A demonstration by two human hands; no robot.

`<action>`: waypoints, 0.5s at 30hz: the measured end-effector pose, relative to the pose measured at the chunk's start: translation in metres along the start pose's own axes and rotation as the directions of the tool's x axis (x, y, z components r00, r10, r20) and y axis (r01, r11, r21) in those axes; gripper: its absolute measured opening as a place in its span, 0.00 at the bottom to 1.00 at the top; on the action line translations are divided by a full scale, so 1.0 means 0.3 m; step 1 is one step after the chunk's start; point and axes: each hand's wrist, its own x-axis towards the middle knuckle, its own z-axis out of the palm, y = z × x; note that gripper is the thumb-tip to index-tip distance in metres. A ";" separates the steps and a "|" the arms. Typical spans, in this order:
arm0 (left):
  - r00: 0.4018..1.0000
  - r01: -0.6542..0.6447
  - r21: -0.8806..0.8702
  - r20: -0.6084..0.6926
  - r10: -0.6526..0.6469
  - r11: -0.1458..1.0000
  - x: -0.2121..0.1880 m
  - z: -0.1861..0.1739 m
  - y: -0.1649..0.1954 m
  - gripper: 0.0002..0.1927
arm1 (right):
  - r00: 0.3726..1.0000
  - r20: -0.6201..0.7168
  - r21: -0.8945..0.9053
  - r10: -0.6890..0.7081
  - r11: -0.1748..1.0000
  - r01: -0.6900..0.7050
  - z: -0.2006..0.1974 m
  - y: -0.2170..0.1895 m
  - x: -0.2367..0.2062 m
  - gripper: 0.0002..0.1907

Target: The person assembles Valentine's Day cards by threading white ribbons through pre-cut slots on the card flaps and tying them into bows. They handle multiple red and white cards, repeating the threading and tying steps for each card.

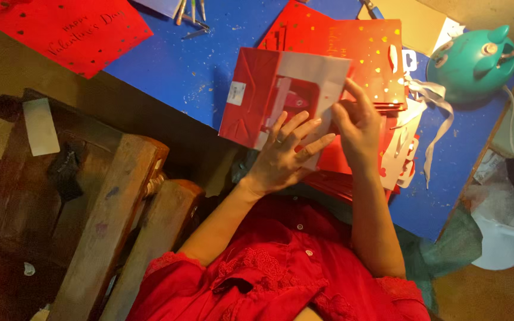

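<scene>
A red and white folded paper card (257, 89) with a cut-out window is held above the blue table (179, 65). My left hand (284, 151) presses flat against its lower right part, fingers spread, a ring on one finger. At the card's right edge my right hand (358, 122) pinches the white panel with fingertips. Under the hands lies a red sheet dotted with small hearts (364, 44), and more red paper (334, 169).
Another red sheet with gold hearts (72, 27) lies at the far left. A teal rounded lamp base (474, 59) stands at the right, near white paper strips (429, 101). Metal tools (191, 15) lie at the back. Wooden furniture (102, 202) sits left of my lap.
</scene>
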 end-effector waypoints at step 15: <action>0.836 0.415 -0.297 -0.250 -0.489 0.860 0.195 -0.068 -0.218 0.18 | 0.984 -0.068 -0.209 -0.166 0.966 0.149 0.004 -0.006 -0.063 0.14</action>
